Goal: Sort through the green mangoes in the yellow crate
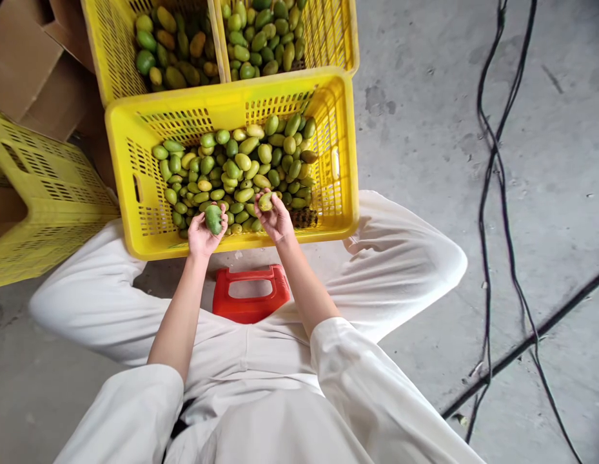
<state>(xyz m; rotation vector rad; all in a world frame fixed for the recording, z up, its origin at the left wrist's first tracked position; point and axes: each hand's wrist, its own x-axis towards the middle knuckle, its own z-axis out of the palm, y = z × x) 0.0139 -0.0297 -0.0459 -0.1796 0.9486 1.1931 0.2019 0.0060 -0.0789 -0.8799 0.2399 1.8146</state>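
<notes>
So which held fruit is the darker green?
The larger fruit, in the left hand; the smaller fruit, in the right hand, is paler and yellower.

from head height, the view faces steeply down over both hands (pixel 207 233) (pixel 276 221).

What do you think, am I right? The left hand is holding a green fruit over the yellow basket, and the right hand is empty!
Not quite: the right hand isn't empty. The head view shows it holding a yellowish fruit. The left hand does hold a green fruit over the yellow basket.
</notes>
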